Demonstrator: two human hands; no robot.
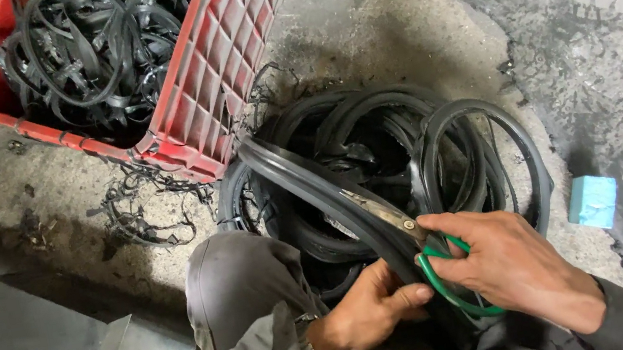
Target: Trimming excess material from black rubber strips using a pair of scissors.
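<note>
My right hand (507,264) grips green-handled scissors (428,253), whose metal blades lie along a long black rubber strip (304,180). The strip runs from my lap up toward the red crate. My left hand (369,310) pinches the same strip close to the scissors' handles. Below the strip lies a pile of black bicycle tyres (408,141) on the concrete floor. My grey-trousered knee (236,278) is bent just left of the hands.
A red plastic crate (215,64) full of black rubber strips stands at the upper left. Thin rubber scraps (139,214) lie beside it. A grey metal angle piece (41,334) rests at lower left. A small light-blue block (592,201) sits at right.
</note>
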